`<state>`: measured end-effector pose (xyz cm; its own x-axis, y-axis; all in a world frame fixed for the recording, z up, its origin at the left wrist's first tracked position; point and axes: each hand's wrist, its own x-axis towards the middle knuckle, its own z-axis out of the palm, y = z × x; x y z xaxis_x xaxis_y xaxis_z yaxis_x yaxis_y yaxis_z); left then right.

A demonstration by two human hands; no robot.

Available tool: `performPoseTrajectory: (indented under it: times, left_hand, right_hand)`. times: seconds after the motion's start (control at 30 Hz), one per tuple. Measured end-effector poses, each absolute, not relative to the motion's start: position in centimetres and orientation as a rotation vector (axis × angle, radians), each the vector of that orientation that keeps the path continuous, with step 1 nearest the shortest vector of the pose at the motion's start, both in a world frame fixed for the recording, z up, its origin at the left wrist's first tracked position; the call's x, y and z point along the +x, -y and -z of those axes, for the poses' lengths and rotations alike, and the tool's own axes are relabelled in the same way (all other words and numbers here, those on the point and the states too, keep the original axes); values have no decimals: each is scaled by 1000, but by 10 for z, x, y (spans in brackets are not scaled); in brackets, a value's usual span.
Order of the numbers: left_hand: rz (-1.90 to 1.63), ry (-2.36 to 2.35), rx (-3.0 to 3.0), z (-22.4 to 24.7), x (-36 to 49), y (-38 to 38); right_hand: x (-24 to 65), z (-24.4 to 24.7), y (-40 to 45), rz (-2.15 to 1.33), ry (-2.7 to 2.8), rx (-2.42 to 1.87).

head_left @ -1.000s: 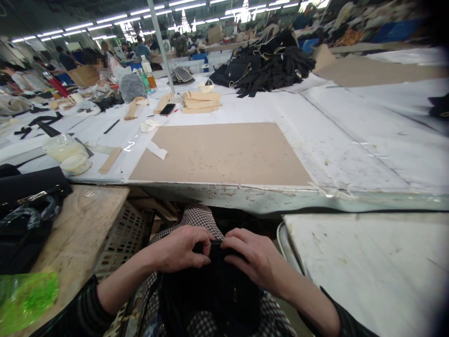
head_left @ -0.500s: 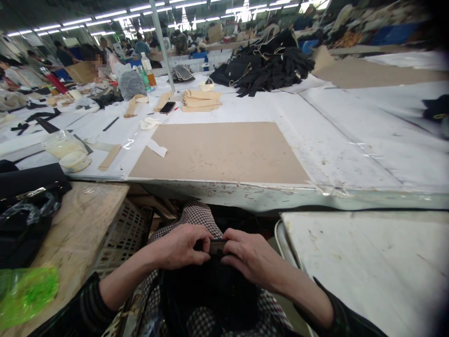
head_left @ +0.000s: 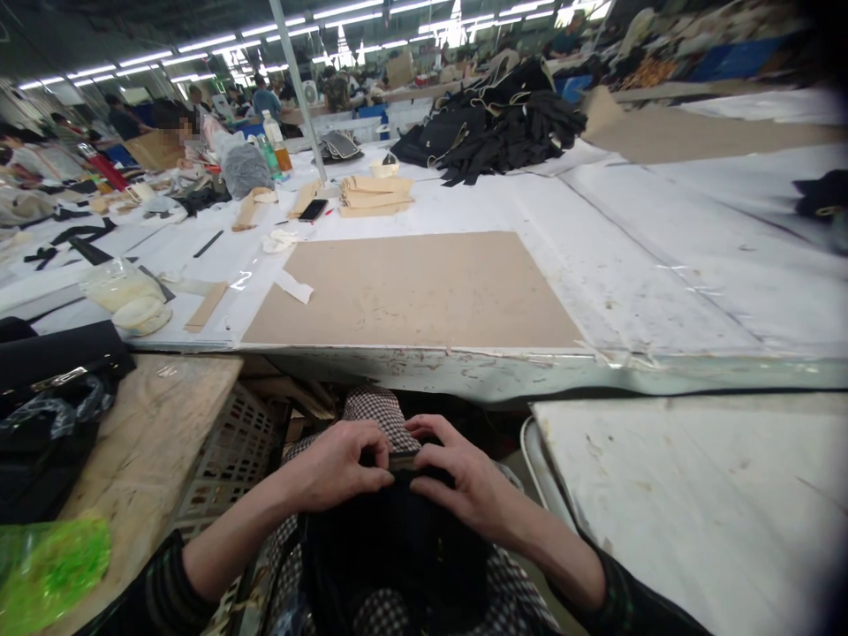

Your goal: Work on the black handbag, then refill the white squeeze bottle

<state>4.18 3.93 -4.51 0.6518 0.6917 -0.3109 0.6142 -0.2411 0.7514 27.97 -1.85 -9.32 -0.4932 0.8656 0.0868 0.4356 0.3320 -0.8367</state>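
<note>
Across my lap, over the checkered cloth (head_left: 374, 406), lies a dark black piece that looks like a bag (head_left: 404, 539). Its upper edge shows a narrow brownish strip between my hands. My left hand (head_left: 344, 464) pinches that edge between thumb and bent fingers. On the other side, my right hand (head_left: 457, 473) grips the same edge with thumb below and fingers above, its index finger lifted away. The bag's lower part is too dark to make out in detail.
A brown board (head_left: 417, 287) covers part of the white worktable (head_left: 636, 265) ahead. Black pieces (head_left: 496, 128) are heaped at the back. Left are a glue-like tub (head_left: 141, 314), a wooden side table (head_left: 152, 424) and a crate (head_left: 231, 437); right, a white-topped surface (head_left: 695, 495).
My right hand has shifted slightly left along the bag's edge, and its index finger has risen. My left hand still pinches the edge. The camera view has moved a little.
</note>
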Motion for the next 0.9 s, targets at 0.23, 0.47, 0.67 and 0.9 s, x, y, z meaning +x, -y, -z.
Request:
performPoseTrajectory:
  times: [0.23,0.47,0.67,0.9]
  left_hand:
    - [-101,-1019,1941,46,47,-39]
    - [-171,-971,1852,49,35,-37]
    - [-253,-917,1724,49,29,-34]
    - [-251,-939,1773,45,27,-35]
  right_hand:
    - [273,71,4,-671,2546,-1054]
    - [254,60,-14,-885,2589,-963]
    - [260,59,-19,-1185,2512,-923]
    - [269,61,-13,-1455,2099,-975]
